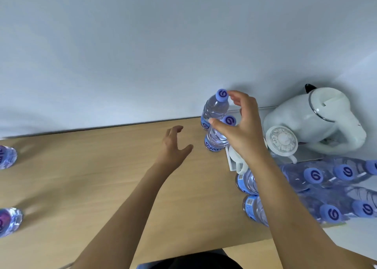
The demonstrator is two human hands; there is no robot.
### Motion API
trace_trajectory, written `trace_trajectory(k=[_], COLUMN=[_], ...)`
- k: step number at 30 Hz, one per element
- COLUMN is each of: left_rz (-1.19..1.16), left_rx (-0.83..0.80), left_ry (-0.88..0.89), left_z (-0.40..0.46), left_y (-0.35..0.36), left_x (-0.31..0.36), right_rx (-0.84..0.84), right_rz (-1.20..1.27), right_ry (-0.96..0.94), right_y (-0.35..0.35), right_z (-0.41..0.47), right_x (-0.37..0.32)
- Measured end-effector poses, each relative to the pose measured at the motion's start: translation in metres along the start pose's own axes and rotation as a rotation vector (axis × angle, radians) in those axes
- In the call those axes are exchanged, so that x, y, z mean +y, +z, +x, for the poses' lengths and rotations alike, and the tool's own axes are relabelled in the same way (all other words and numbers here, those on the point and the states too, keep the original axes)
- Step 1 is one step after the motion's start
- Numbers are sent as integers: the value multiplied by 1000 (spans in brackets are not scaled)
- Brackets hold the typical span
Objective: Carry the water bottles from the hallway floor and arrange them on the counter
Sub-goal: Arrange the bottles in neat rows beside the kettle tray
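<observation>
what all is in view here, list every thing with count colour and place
upright bottles by the wall: two, clear with blue caps, on the counter left of the kettle tray
bottles at right: at least six, clear with blue caps, grouped on the counter's right end
bottles at left edge: two, clear with blue labels, cut off by the frame
counter: one, light wood, against a white wall
kettle: one, white, on the tray at right
tray: one, white, under the kettle
cups: two, white, upside down on the tray
left hand: open, above the counter
right hand: fingers spread over the nearer upright bottle's cap
</observation>
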State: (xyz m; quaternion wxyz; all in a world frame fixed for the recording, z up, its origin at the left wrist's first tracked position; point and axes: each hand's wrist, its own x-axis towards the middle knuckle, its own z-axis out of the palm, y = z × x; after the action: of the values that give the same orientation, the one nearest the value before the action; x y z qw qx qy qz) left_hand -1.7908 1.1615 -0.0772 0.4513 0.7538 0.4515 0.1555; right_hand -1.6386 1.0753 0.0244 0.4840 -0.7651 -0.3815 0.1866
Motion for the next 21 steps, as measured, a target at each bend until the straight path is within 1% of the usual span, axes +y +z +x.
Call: trace_trajectory(k=[2, 4, 6, 9, 15, 18, 21], left_rz=[-28, -54, -79, -123, -93, -105, -165], left_rx=[73, 135, 181, 256, 415, 514, 588], left_ry=[-25, -52, -82, -136, -243, -335, -435], left_z=[-9, -21, -35, -62, -134, -177, -214], left_y=[-22, -43, -62, -94, -162, -192, -215], left_x=[-4, -11, -20, -41, -95, -123, -148], right_rx=[4, -54, -143, -290, -537, -658, -759], right_rz=[37, 98, 134, 135, 135, 108, 94], right_ry=[-41, -4, 42, 45, 0, -37, -64], right_y=[11, 30, 53, 94, 181, 227, 268], right_z=[-4, -10, -19, -37, -81, -108, -133], right_x=[-14, -28, -41, -59, -97, -116, -134])
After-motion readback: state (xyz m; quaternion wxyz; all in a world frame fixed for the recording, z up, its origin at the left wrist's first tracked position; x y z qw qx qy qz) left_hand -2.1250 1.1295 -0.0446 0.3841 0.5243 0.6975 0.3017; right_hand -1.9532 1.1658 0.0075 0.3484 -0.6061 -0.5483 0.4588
